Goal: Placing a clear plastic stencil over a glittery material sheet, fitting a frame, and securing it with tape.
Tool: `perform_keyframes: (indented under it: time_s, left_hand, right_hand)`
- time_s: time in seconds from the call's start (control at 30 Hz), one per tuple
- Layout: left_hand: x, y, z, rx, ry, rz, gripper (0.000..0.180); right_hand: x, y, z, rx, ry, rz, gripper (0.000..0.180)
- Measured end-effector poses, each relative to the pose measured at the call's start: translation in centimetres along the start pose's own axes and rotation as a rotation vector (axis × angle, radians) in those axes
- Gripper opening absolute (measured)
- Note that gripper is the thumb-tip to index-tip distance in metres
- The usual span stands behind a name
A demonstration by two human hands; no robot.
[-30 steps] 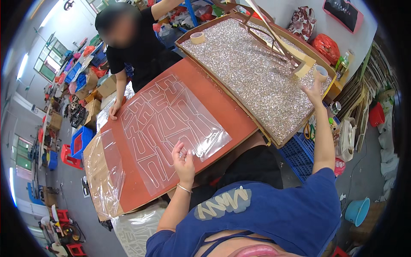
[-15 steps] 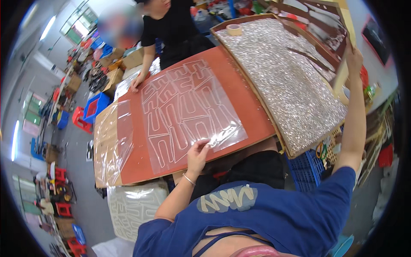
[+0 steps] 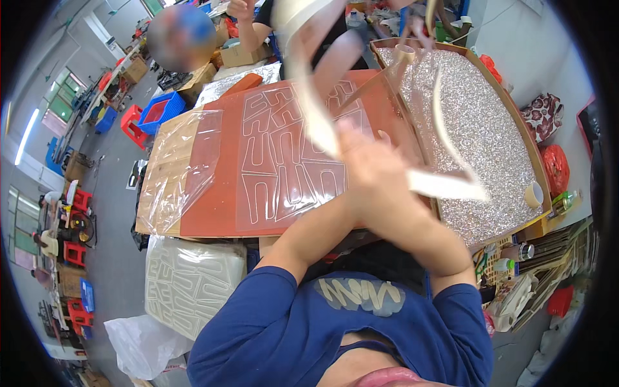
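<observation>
My right hand [image 3: 380, 174] is closed on a floppy cut-out template [image 3: 448, 186], cream on one side and brown on the other. Its strips are smeared by motion and hang in the air over the board and the glittery surface. My left forearm [image 3: 306, 235] crosses under the right hand, which hides most of the left hand; its fingers cannot be made out. Below lies a clear plastic sheet [image 3: 263, 193] with raised angular outlines, flat on a red-brown board [image 3: 213, 209]. To the right is a rimmed tray [image 3: 548, 206] covered in silver glitter.
A tape roll [image 3: 534, 194] lies on the tray's near right corner, another [image 3: 404, 53] at its far end. Clear film covers a cardboard piece [image 3: 164, 171] at left. A stack of outlined sheets [image 3: 193, 284] sits below the board. Across it, another person's hand [image 3: 241, 9] is raised.
My right hand has swung from the far right to the middle, bringing the template over the board. My left hand has left the plastic sheet's near edge. The other person's hand has lifted off the board.
</observation>
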State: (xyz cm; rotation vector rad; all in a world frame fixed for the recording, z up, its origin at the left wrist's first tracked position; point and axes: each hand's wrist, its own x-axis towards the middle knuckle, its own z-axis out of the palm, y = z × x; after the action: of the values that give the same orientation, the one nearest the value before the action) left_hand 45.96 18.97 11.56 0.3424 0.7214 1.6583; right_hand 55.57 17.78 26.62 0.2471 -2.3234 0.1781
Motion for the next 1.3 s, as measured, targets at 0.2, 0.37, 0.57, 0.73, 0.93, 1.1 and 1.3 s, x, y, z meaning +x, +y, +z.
perform_keyframes:
  time_s: [0.2, 0.37, 0.57, 0.73, 0.93, 1.1, 1.3]
  left_hand:
    - [-0.3, 1.6, 0.4, -0.236, -0.240, 0.120, 0.104]
    - [-0.3, 2.6, -2.0, -0.511, -0.456, 0.106, 0.080]
    - [-1.9, 3.7, -0.3, -0.460, -0.372, 0.146, 0.070]
    - [-6.2, 3.4, -1.0, -0.399, -0.278, 0.104, 0.081]
    - [-15.0, 2.6, -12.6, -0.056, -0.009, 0.297, 0.069]
    - [-23.6, 8.3, -17.3, -0.131, 0.236, 0.602, 0.073]
    - [-30.8, 17.2, -13.0, -0.144, -0.130, 0.550, 0.072]
  right_hand:
    - [-5.8, -1.1, 1.8, 0.262, -0.190, 0.076, 0.055]
    - [-11.8, 8.9, 0.9, -0.295, 0.006, 0.615, 0.057]
    - [-17.9, 12.7, 5.9, 0.954, 0.244, 1.203, 0.051]
    - [-17.8, 12.2, 6.9, 1.927, 0.299, 1.387, 0.033]
    - [-15.0, 8.9, 6.7, 1.808, 0.192, 1.250, 0.053]
    - [-16.6, 8.3, 7.9, 1.764, 0.189, 1.272, 0.059]
    - [-17.5, 7.7, 8.8, 1.663, 0.172, 1.227, 0.065]
